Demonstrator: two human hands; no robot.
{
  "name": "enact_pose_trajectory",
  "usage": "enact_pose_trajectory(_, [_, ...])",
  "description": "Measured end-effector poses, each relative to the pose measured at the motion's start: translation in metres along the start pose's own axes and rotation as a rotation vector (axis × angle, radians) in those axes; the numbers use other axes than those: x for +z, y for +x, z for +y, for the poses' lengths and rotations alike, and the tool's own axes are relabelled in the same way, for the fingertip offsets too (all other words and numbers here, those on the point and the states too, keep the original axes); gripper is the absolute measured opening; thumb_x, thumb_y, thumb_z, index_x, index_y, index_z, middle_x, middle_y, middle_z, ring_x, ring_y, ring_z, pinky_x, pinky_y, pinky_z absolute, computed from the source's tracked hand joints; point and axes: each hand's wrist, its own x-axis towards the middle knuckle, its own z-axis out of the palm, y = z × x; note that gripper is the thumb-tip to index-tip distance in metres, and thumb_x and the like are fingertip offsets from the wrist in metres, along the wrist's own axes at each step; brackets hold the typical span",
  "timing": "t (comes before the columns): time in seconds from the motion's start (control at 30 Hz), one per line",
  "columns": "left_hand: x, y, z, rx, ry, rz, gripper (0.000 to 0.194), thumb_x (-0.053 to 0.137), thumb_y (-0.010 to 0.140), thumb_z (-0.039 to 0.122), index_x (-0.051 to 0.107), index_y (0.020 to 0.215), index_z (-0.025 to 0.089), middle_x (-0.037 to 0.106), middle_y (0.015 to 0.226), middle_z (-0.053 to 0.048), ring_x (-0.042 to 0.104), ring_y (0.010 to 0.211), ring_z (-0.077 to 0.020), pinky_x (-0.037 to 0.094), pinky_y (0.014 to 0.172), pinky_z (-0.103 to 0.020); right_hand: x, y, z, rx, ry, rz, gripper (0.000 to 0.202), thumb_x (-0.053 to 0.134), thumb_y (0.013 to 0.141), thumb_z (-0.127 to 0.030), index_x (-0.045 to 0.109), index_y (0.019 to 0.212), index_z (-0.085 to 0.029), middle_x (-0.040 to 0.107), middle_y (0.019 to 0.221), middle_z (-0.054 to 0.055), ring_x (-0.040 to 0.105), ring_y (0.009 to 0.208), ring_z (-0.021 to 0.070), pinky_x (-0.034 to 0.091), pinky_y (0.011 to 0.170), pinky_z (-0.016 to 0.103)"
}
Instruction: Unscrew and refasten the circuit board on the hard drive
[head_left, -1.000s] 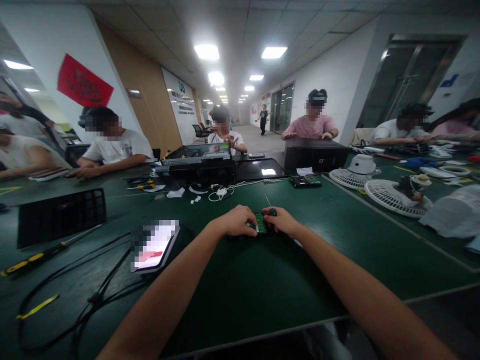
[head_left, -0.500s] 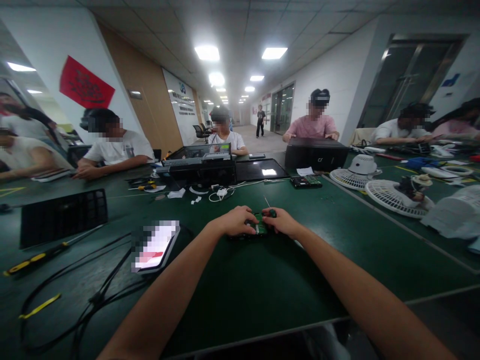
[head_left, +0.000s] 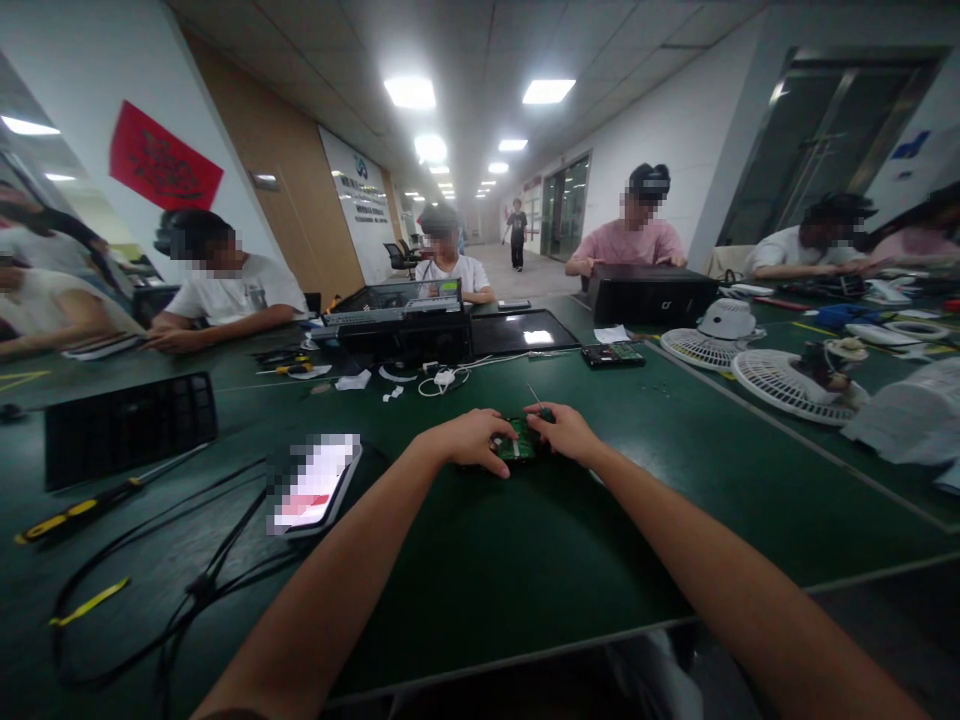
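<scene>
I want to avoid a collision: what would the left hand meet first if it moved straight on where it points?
The left hand would likely meet the green board first, then perhaps the right hand; depth is unclear.

Green table (head_left: 435,585) before me. At centre lies the circuit board (head_left: 525,446) I touch; left, a phone (head_left: 315,490), black cable (head_left: 201,588), screwdriver (head_left: 79,512) and dark panel (head_left: 131,430); right, white fan parts (head_left: 781,384); farther back, paper scraps (head_left: 352,381) and a black box (head_left: 651,296).
</scene>
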Motion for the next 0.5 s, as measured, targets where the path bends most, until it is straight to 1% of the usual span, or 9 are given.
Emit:
enact_pose_trajectory(0.07, [-0.001,-0.001,0.001,-0.006,0.007,-0.01,0.073,0.085,0.08,0.053,0.063,0.145,0.028,0.052,0.155,-0.011,0.053,0.139,-0.0349,0.041,0.114,-0.042,-0.01,0.004,0.007,-0.048,-0.292,0.116,0.029,0.06,0.104,-0.044,0.079,0.116,-0.025,0.078,0.094,0.005,0.073,0.086,0.0191,0.057,0.078,0.027])
enact_pose_trajectory(0.1, [-0.001,-0.001,0.002,-0.007,0.01,-0.014,0.071,0.085,0.08,0.05,0.063,0.145,0.028,0.052,0.155,-0.011,0.054,0.137,-0.0343,0.042,0.114,-0.042,-0.017,0.007,0.012,-0.036,-0.368,0.156,0.029,0.06,0.103,-0.043,0.08,0.113,-0.024,0.079,0.106,0.008,0.073,0.1,0.0221,0.055,0.09,0.029])
enact_pose_trajectory(0.13, [-0.001,-0.001,0.003,-0.008,0.011,-0.016,0.07,0.084,0.081,0.048,0.063,0.144,0.028,0.052,0.155,-0.011,0.055,0.136,-0.0338,0.042,0.113,-0.041,-0.025,0.009,0.018,-0.012,-0.409,0.183,0.03,0.059,0.104,-0.039,0.08,0.113,-0.021,0.078,0.114,0.011,0.071,0.11,0.0248,0.052,0.098,0.031])
enact_pose_trajectory(0.17, [-0.001,-0.002,0.003,-0.009,0.011,-0.018,0.068,0.083,0.082,0.047,0.063,0.144,0.027,0.052,0.154,-0.011,0.055,0.135,-0.0334,0.042,0.113,-0.041,-0.034,0.012,0.025,0.023,-0.452,0.206,0.03,0.056,0.104,-0.034,0.08,0.116,-0.019,0.076,0.119,0.014,0.07,0.114,0.0263,0.05,0.102,0.032])
enact_pose_trajectory(0.27, [-0.002,-0.002,0.005,-0.023,0.004,-0.024,0.067,0.082,0.083,0.047,0.062,0.144,0.028,0.052,0.154,-0.01,0.055,0.135,-0.0328,0.043,0.112,-0.041,-0.06,0.017,0.047,0.158,-0.564,0.275,0.031,0.055,0.101,-0.022,0.078,0.12,-0.015,0.073,0.126,0.019,0.068,0.117,0.0278,0.047,0.105,0.033])
enact_pose_trajectory(0.37, [-0.003,-0.003,0.007,-0.034,-0.01,-0.026,0.067,0.081,0.084,0.047,0.061,0.145,0.029,0.051,0.155,-0.01,0.055,0.134,-0.0327,0.043,0.111,-0.042,-0.079,0.021,0.067,0.282,-0.654,0.335,0.034,0.055,0.098,-0.02,0.076,0.124,-0.014,0.071,0.128,0.021,0.067,0.12,0.0287,0.047,0.104,0.034])
enact_pose_trajectory(0.43, [-0.004,-0.004,0.008,-0.033,-0.013,-0.029,0.066,0.081,0.084,0.047,0.061,0.144,0.03,0.051,0.154,-0.01,0.054,0.134,-0.033,0.044,0.111,-0.042,-0.088,0.023,0.077,0.362,-0.707,0.383,0.036,0.052,0.098,-0.019,0.075,0.125,-0.01,0.069,0.13,0.024,0.065,0.121,0.0317,0.048,0.104,0.037])
enact_pose_trajectory(0.5, [-0.004,-0.005,0.009,-0.032,-0.008,-0.027,0.064,0.081,0.084,0.046,0.062,0.143,0.029,0.052,0.154,-0.01,0.054,0.134,-0.0334,0.044,0.111,-0.042,-0.095,0.025,0.086,0.429,-0.756,0.426,0.04,0.05,0.099,-0.02,0.071,0.129,-0.006,0.066,0.133,0.028,0.061,0.128,0.0354,0.048,0.105,0.042])
